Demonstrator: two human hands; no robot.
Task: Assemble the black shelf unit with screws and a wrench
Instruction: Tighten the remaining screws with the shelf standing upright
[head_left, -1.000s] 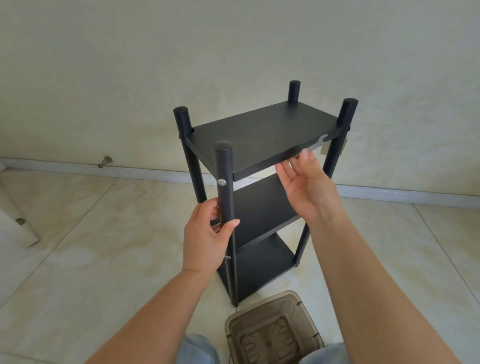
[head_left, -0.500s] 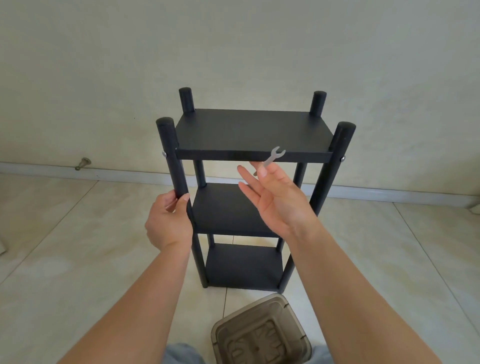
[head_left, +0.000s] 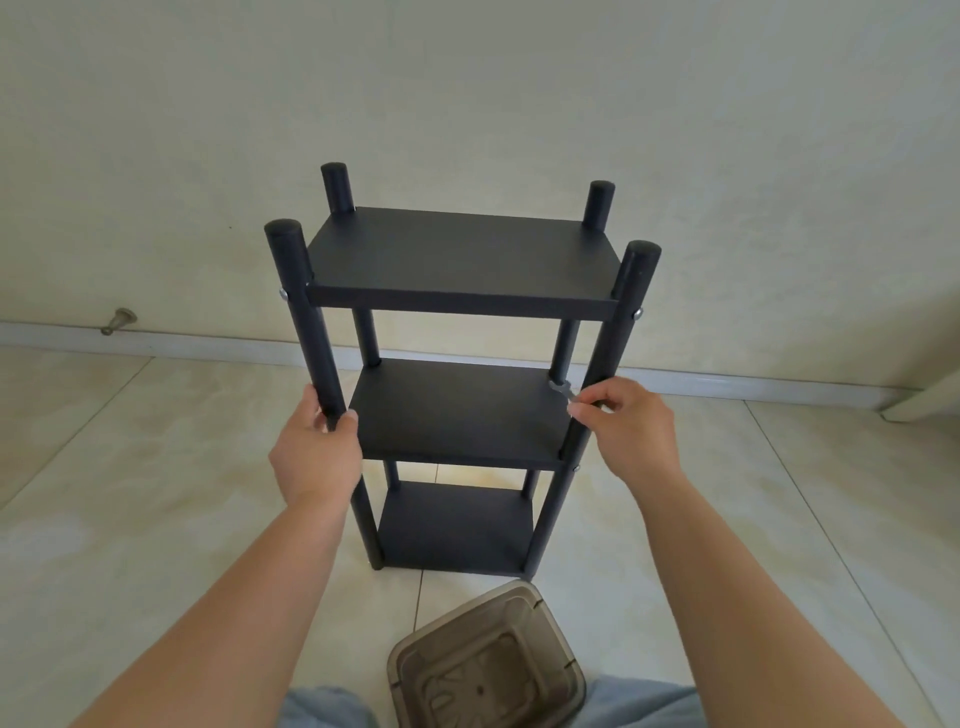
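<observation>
1. Black three-tier shelf unit with round black posts stands upright on the cream tiled floor, near the white baseboard at the floor's far edge, under the pale wall.
2. All three black boards are mounted: top, middle and bottom, stacked between four posts.
3. Left hand: grip closed around the front-left post, level with the middle board. Thumb on the inner side of the post, fingers wrapped behind it.
4. Right hand: grip pinching a small grey flat metal wrench between thumb and fingertips, just beside the front-right post.
5. Wrench's open end sits at the back-right corner of the middle board, where the rear-right post meets it. Cannot tell whether it is seated on a fastener.
6. Silver screw heads show on the outer sides of both front posts at top-board height; another small one on the front-right post just under the middle board.
7. Translucent brown plastic container lies on the floor at the near edge, in front of the shelf unit, between the person's knees in light blue fabric.
8. Metal door stopper sticks out of the baseboard at far left, well apart from the shelf unit.
</observation>
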